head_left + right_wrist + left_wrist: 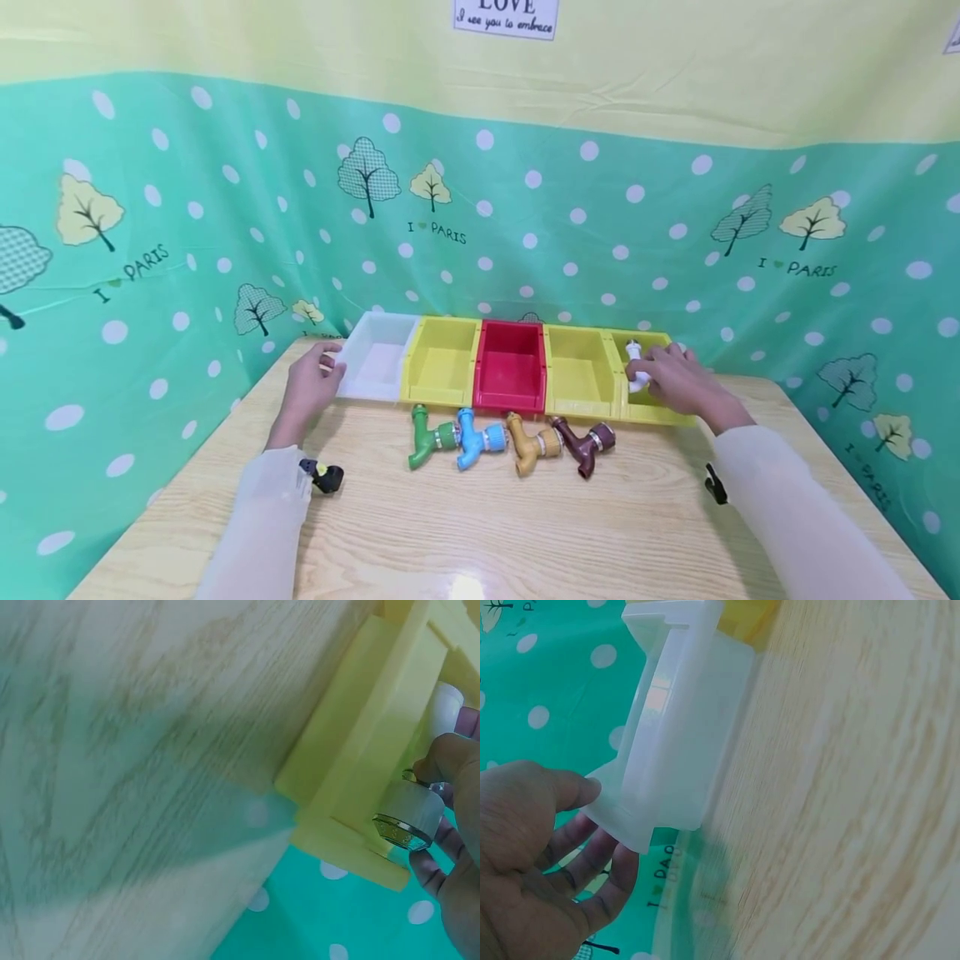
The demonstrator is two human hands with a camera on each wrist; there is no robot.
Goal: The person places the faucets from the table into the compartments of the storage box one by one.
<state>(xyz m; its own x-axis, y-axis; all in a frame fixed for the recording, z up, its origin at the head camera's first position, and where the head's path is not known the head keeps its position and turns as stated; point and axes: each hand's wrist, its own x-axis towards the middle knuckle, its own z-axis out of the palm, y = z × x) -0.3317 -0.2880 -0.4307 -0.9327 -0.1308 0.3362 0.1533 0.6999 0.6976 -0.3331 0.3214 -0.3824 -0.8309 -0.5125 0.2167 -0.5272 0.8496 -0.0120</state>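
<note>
My left hand point(313, 385) is at the outer side of a white plastic bin point(377, 358), the leftmost of a joined row. In the left wrist view, thumb and fingers pinch the rim of that bin. At the row's far right, my right hand point(682, 379) grips a white tap point(637, 371) over the last yellow bin point(663, 412). The right wrist view shows the tap's ribbed handle point(411, 810) between the fingers, which hide part of its body. Before the bins lie a green tap point(423, 442), a blue tap point(472, 440), a tan tap point(528, 446) and a maroon tap point(585, 446).
Between the end bins stand a yellow bin point(442, 358), a red bin point(512, 367) and another yellow bin point(579, 375). A green and yellow printed curtain point(525, 233) hangs behind the wooden table point(525, 533). Black straps are at both wrists.
</note>
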